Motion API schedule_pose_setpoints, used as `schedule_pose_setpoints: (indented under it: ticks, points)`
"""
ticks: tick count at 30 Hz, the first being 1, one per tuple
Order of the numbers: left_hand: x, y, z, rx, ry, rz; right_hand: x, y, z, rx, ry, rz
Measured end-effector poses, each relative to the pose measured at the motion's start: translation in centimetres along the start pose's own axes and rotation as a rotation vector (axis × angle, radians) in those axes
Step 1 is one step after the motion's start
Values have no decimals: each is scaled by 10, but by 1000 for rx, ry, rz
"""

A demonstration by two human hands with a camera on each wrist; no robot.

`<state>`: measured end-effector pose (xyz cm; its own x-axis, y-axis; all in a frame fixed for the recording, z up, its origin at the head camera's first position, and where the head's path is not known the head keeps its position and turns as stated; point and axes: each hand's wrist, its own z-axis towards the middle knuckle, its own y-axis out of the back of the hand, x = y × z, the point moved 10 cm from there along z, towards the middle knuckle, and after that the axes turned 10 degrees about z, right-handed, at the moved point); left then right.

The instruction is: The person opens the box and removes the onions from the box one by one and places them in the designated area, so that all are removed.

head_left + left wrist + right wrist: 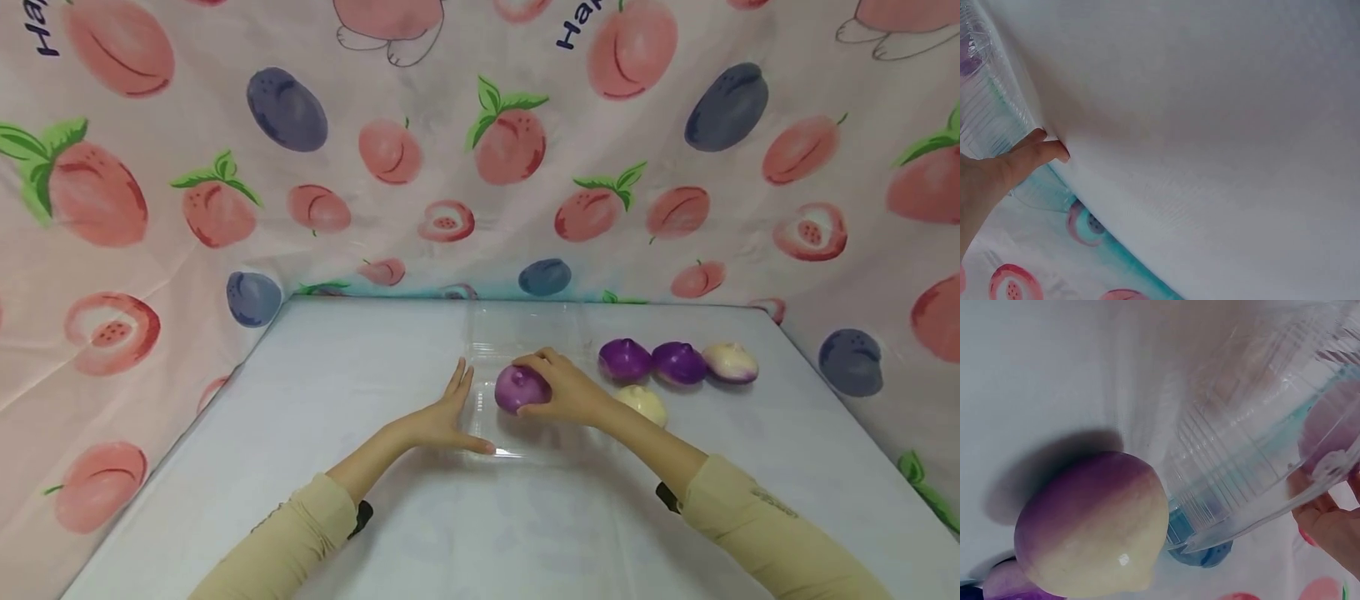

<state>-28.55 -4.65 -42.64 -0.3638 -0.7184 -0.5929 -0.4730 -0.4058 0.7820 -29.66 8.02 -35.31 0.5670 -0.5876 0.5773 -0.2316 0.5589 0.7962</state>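
Head view: white desk [315, 467], draped on three sides by a fruit-print cloth [225, 167]. A clear plastic container [525, 333] sits near desk centre, its lid part lying open toward 12 o'clock. Right hand [570, 390] has its grip curled over a purple bun-shaped piece [517, 388], fingers wrapped across the top and right side; the piece sits inside the container's near tray, at roughly the tray's middle. Whether the piece rests on the tray floor or is held just above it cannot be told from this angle. Left hand [450, 417] lies flat with fingers straight, grip fully open and holding nothing, pressed against the container's edge at 9 o'clock of the purple piece; the left wrist view shows the fingertips [1054, 152] touching the ribbed clear wall [991, 112] where it meets the desk. At 3 o'clock of the right hand, outside the container, four more pieces lie on the desk: two dark purple ones [624, 359] [678, 363] touching side by side, a cream-and-purple one [731, 362] just beside them at the row's 3 o'clock end, and a cream one [645, 404] partly hidden behind the right wrist. The right wrist view shows a cream-and-purple piece [1094, 525] close up, just beside the container's ribbed rim [1254, 462]. Both forearms wear tan sleeves [757, 517].
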Motion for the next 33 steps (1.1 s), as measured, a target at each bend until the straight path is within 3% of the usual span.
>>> schedule_pose_setpoints:
  ticks: [9,24,33]
  points:
    - [-3,-1,4,18,-2,3,2,10,-15,-9,7,16]
    - [1,-2,2,17,1,-7,-13,32,-41,-106,-74,61]
    - [1,-2,4,23,4,-12,-31,44,-54,-104,-140,83]
